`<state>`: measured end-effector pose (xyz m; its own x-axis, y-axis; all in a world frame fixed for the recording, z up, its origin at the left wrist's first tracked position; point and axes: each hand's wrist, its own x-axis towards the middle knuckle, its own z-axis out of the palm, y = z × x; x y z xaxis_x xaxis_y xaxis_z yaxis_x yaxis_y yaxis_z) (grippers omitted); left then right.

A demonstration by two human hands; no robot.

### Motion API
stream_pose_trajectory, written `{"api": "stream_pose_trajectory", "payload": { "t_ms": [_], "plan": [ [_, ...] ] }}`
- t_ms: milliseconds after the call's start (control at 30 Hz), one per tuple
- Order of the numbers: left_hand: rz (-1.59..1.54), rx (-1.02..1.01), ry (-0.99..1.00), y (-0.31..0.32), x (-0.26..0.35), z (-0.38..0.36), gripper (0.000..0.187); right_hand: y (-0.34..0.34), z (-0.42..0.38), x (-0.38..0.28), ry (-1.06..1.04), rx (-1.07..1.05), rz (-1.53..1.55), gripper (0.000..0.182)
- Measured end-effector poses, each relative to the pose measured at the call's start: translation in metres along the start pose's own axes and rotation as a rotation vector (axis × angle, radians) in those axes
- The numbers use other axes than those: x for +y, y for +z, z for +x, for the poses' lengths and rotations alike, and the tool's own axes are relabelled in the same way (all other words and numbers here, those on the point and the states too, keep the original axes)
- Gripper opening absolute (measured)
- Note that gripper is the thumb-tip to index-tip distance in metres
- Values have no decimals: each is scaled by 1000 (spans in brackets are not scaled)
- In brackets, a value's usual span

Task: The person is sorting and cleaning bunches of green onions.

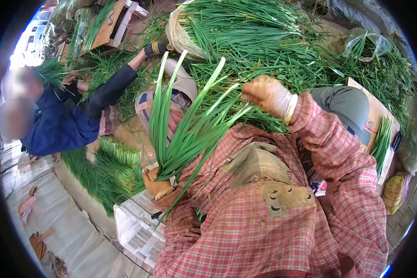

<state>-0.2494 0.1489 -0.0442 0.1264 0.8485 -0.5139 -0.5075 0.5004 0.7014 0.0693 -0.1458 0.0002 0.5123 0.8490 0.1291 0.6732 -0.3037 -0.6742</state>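
- Nearest the camera, the left hand point(156, 183), gloved, is closed tight around the base of a bunch of green chives point(183, 125), just above a white plastic crate point(139, 227) at about 7 o'clock.
- The bunch's long axis runs from that grip up towards 12 to 1 o'clock, the blades fanning apart as they rise.
- The right hand point(266, 95), gloved and curled into a loose fist, sits at 1 o'clock from the left hand; it pinches the tips of the outermost blades, so the bunch spans the two hands, base at the left, tips at the right.
- Beyond, at 9 o'clock, trimmed bundles point(120, 160) lie stacked on the floor.
- Farther, a co-worker's dark sleeve point(109, 90) reaches towards 12 o'clock.
- Farthest, a loose heap of chives point(264, 41) fills the top.
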Motion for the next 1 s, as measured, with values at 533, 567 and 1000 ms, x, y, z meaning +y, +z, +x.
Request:
{"api": "stream_pose_trajectory", "payload": {
  "t_ms": [533, 567, 1000],
  "plan": [
    [368, -105, 86, -82, -15, 50, 24, 90, -21, -31, 814, -252, 1424, 40],
    [395, -70, 101, -77, -12, 43, 24, 95, -15, -39, 844, -251, 1437, 33],
    [-147, 74, -188, -24, -12, -5, 26, 29, -28, -67, -39, -28, 346, 18]
  ]
}}
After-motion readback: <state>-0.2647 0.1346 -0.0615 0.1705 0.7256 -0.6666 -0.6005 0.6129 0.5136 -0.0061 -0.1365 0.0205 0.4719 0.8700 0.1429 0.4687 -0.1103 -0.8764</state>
